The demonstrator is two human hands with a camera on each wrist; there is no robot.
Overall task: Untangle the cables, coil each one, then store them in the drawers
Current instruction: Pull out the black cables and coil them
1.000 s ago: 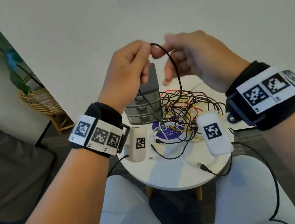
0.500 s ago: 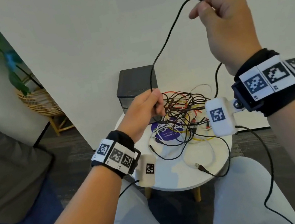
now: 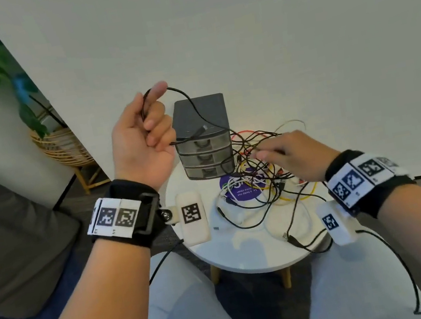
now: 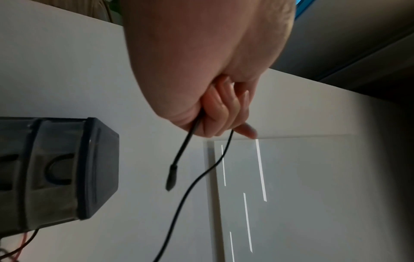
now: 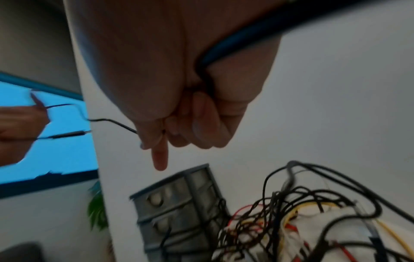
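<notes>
Both hands (image 3: 141, 140) on one black cable (image 3: 197, 112)

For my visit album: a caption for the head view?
Left hand holds a black cable up while right hand reaches into the tangle beside the drawers.

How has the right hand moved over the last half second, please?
Yes: the right hand has dropped from above the drawer unit to the cable pile beside it.

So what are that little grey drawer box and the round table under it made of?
The drawer box looks like plastic: a matte dark grey shell, with smoky see-through drawer fronts that have moulded scoop pulls. The round table has a smooth white top with a soft sheen, perhaps painted or laminated board; that is unclear. Its legs look like light, bare wood.
</notes>
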